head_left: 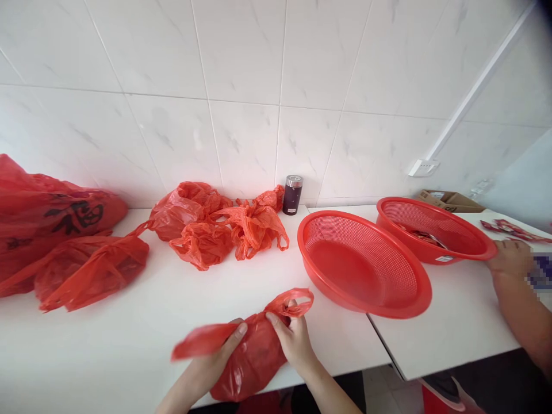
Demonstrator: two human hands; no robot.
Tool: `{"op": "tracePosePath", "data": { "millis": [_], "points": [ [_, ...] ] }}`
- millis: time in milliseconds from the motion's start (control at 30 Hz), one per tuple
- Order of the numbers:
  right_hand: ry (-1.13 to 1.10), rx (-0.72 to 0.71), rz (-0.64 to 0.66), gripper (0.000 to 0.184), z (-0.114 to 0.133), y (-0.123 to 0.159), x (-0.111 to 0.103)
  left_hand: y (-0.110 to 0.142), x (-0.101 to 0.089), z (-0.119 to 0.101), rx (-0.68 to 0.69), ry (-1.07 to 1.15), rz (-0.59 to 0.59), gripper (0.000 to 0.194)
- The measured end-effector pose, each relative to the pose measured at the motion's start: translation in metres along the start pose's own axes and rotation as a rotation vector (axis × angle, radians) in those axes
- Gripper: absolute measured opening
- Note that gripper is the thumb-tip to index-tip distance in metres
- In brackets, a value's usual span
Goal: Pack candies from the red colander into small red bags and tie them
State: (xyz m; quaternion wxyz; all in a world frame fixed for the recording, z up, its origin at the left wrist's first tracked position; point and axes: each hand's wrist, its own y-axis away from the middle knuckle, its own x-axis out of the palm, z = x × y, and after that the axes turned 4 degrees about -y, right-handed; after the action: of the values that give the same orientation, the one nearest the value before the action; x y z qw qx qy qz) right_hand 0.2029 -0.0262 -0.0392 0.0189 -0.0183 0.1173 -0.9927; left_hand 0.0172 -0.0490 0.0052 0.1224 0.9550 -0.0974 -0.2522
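Gripping a red plastic bag (248, 359) with both hands, you hold it at the near edge of the white worktop (107, 345). Your left hand (222, 351) is clenched on the bag's side, around the flattened handle trailing left. Your right hand (291, 339) grasps the body just below the other handle, which forms a loop. Beyond your hands lies a heap of crumpled red bags (219, 230), with a dark canister (292, 194) behind it. Farther left sits a large red bag printed with a black character (75, 214). To your right is an empty red mesh basket (388, 313), then a second red basket (431, 210) holding packets. A co-worker's hand (511, 259) touches that second basket's rim.
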Motion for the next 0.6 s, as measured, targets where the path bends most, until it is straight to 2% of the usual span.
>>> {"op": "tracePosePath", "data": {
  "millis": [100,200,300,433,500,600],
  "points": [
    [-0.022,0.020,0.013,0.024,-0.002,0.002,-0.001,0.015,-0.010,-0.007,-0.065,0.159,-0.020,0.054],
    [-0.052,0.071,-0.070,0.029,-0.009,0.000,-0.006,0.029,-0.026,-0.017,-0.058,0.259,-0.159,0.050],
    [-0.042,0.129,-0.093,0.031,-0.013,-0.003,-0.012,0.041,-0.051,-0.019,-0.079,0.387,-0.412,0.048],
    [0.015,0.163,-0.058,0.033,-0.010,-0.004,-0.014,0.047,-0.093,-0.006,-0.105,0.493,-0.764,0.051],
    [0.041,0.163,-0.032,0.034,-0.010,-0.003,-0.014,0.039,-0.115,0.005,-0.053,0.455,-0.923,0.055],
    [0.060,0.155,-0.011,0.034,-0.012,-0.002,-0.013,0.016,-0.146,0.028,0.026,0.174,-1.076,0.062]
  ]
}}
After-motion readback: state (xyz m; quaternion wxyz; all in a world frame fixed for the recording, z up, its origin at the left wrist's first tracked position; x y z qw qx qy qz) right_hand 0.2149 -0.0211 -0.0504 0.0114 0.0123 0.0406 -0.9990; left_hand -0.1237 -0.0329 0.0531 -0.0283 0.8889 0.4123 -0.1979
